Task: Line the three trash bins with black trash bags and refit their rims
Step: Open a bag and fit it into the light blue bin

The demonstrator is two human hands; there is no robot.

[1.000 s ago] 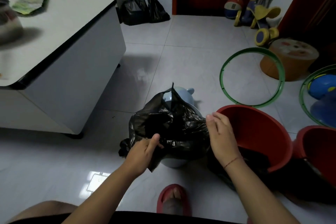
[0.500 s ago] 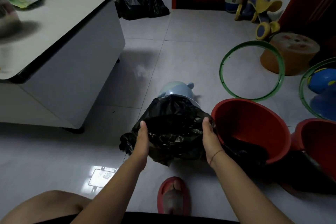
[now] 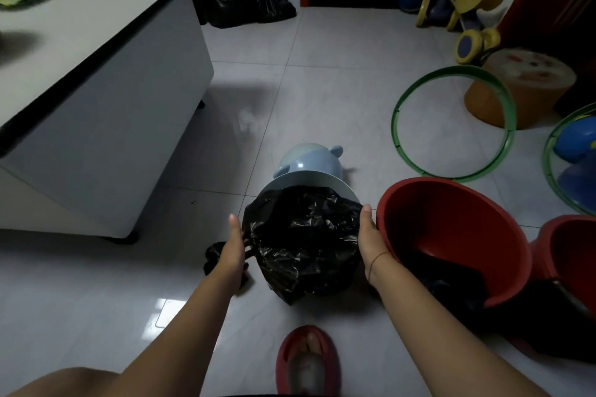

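A crinkled, glossy black bag [image 3: 304, 240] is stretched between the two hands, draped over the near side of a smooth pale-blue bin [image 3: 308, 171] that lies tilted with its mouth toward the person. The bin has a rounded body with two small ear-like knobs at its far end and a wide flared lip, part of it bare just beyond the bag.

The left hand [image 3: 233, 246] presses flat against the bag's left side, fingers straight and together; whether it pinches the film or only pushes on it cannot be told. A twisted tail of the bag sticks out under this wrist. The right hand [image 3: 369, 235] lies along the bag's right edge in the same flat pose, thumb tip at the bin's lip; its grip is likewise unclear. A thin cord circles that wrist.

Just right of the right hand, nearly touching it, sits a round matte red bin [image 3: 458, 235], tilted, with dark film bunched inside near its bottom. A second red bin [image 3: 567, 255] stands farther right. Beyond them, two thin green hoop rims [image 3: 451, 122] [image 3: 548, 158] lie flat on the glossy grey tile. Below the hands is a red slipper [image 3: 306, 361]. A white, black-edged counter [image 3: 106, 74] stands to the left.
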